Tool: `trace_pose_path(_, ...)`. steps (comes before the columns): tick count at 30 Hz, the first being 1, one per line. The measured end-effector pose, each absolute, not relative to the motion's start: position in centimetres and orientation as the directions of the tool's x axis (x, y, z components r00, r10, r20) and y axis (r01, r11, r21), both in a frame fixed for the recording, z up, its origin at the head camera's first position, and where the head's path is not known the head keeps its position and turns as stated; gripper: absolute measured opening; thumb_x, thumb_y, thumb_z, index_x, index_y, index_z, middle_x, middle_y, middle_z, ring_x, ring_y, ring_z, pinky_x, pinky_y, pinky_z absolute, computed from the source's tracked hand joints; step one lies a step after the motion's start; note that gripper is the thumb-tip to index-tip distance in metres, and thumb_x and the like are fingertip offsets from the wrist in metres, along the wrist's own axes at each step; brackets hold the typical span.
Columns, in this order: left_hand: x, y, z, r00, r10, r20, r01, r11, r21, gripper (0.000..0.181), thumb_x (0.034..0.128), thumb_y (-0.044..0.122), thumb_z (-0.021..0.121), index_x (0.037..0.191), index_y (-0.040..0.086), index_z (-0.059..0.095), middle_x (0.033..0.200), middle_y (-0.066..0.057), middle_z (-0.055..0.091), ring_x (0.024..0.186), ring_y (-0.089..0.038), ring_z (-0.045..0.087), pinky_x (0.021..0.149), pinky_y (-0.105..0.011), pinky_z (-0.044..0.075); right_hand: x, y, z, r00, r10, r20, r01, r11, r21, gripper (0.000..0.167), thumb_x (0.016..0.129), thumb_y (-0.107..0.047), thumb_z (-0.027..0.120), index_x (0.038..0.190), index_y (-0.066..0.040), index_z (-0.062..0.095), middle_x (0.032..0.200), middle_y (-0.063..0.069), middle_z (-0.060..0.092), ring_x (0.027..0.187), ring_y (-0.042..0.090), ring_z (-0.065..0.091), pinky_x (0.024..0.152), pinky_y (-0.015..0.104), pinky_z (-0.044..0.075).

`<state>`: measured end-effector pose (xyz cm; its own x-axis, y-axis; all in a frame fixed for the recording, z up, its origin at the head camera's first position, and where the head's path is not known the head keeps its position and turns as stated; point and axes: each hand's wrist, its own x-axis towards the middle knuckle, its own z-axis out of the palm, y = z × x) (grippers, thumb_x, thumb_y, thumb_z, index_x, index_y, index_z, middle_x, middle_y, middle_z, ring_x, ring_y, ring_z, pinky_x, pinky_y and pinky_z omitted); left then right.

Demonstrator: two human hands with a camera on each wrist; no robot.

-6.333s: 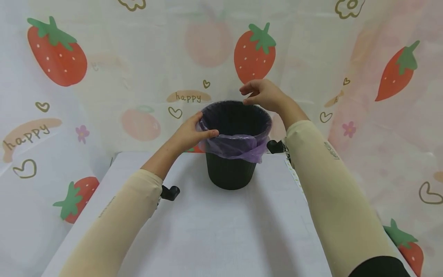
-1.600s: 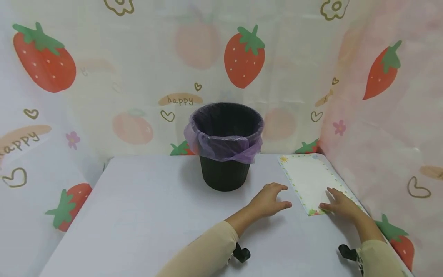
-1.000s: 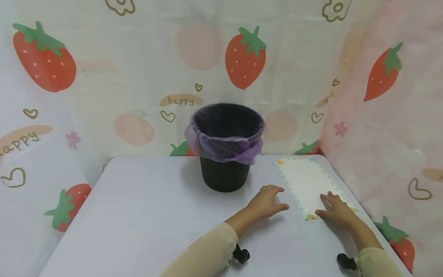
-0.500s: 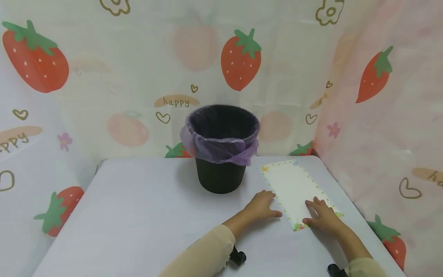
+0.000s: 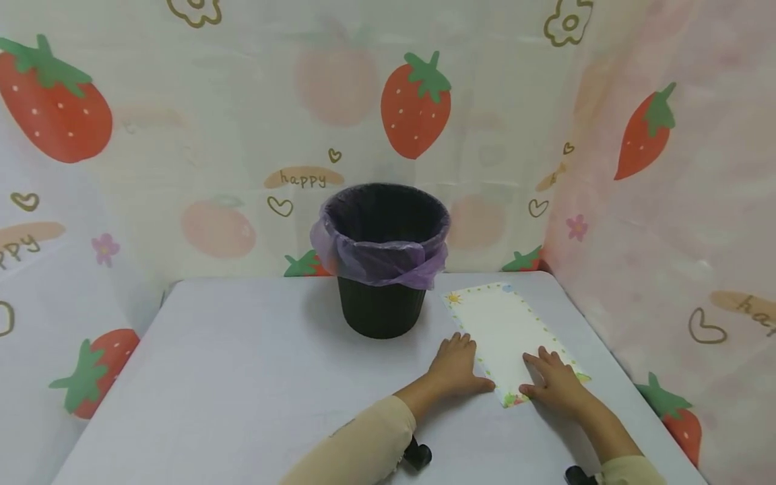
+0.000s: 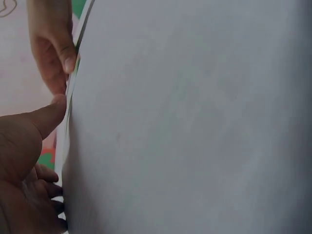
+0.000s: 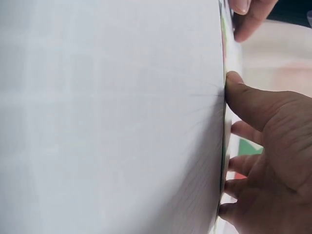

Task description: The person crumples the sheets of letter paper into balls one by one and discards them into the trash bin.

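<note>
A sheet of white paper (image 5: 497, 330) with a decorated flowery border lies flat on the right part of the table. My right hand (image 5: 558, 387) rests on its near right part, fingers spread. At the sheet's left edge my left hand (image 5: 457, 367) touches the table and paper border with fingers extended. In the left wrist view, the left hand (image 6: 24, 161) has its thumb stretched toward the other hand. The right wrist view shows the right hand (image 7: 273, 141) with its fingertips pressed down along the sheet's edge.
A black bin (image 5: 382, 310) lined with a purple plastic bag (image 5: 388, 263) stands at the back middle of the white table (image 5: 242, 377). A curtain (image 5: 242, 135) printed with strawberries hangs behind and at both sides.
The paper has slid left and nearer, with the right hand on it. The left hand has moved slightly left and now touches its edge. Earlier, the hands were at the bin's rim.
</note>
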<state>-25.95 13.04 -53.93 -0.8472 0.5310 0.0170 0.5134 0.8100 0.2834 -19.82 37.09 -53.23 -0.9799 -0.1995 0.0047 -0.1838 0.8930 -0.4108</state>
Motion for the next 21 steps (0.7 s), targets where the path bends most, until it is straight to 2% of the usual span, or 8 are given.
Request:
trace_pose_path(4, -25.2, 13.4, -54.2, -0.87, 0.493, 0.017, 0.482, 0.842, 0.244, 0.106, 0.0801, 0.079, 0.067, 0.153, 0.005, 0.044, 0.163, -0.01, 0.037, 0.155, -0.027, 0.028, 0.125, -0.045, 0.027, -19.9, 36.9, -53.6, -0.98, -0.199, 0.015, -0.189, 0.901, -0.39, 0.078, 0.093, -0.044, 0.072, 0.146, 0.006, 0.048, 0.152, 0.047, 0.024, 0.14, 0.069, 0.017, 0.107, 0.084, 0.018)
trace_pose_path(11, -24.8, 13.5, -53.7, -0.893, 0.45, -0.023, 0.427, 0.862, 0.274, 0.108, 0.077, 0.075, 0.074, 0.155, 0.006, 0.042, 0.166, -0.008, 0.033, 0.156, -0.025, 0.024, 0.126, -0.043, 0.024, -19.5, 36.7, -53.8, -0.976, -0.213, 0.051, -0.218, 0.925, -0.312, 0.078, 0.094, -0.049, 0.069, 0.146, 0.005, 0.049, 0.151, 0.045, 0.031, 0.138, 0.067, 0.027, 0.106, 0.08, 0.027)
trace_pose_path(17, -24.8, 12.5, -53.1, -0.885, 0.462, -0.056, 0.426, 0.852, 0.304, 0.109, 0.0746, 0.071, 0.079, 0.155, 0.007, 0.043, 0.165, -0.007, 0.034, 0.156, -0.025, 0.025, 0.127, -0.042, 0.025, -19.1, 36.8, -52.9, -0.976, -0.211, 0.051, -0.214, 0.898, -0.384, 0.08, 0.093, -0.046, 0.073, 0.148, 0.005, 0.045, 0.147, 0.041, 0.042, 0.135, 0.061, 0.039, 0.105, 0.075, 0.036)
trace_pose_path(21, -25.0, 10.9, -52.7, -0.864, 0.499, -0.071, 0.454, 0.832, 0.319, 0.108, 0.0754, 0.067, 0.081, 0.155, 0.007, 0.041, 0.166, -0.007, 0.034, 0.156, -0.026, 0.024, 0.127, -0.043, 0.025, -18.9, 37.1, -51.6, -0.976, -0.204, 0.073, -0.215, 0.855, -0.472, 0.074, 0.096, -0.04, 0.071, 0.15, 0.003, 0.044, 0.149, 0.035, 0.045, 0.137, 0.057, 0.04, 0.109, 0.071, 0.036)
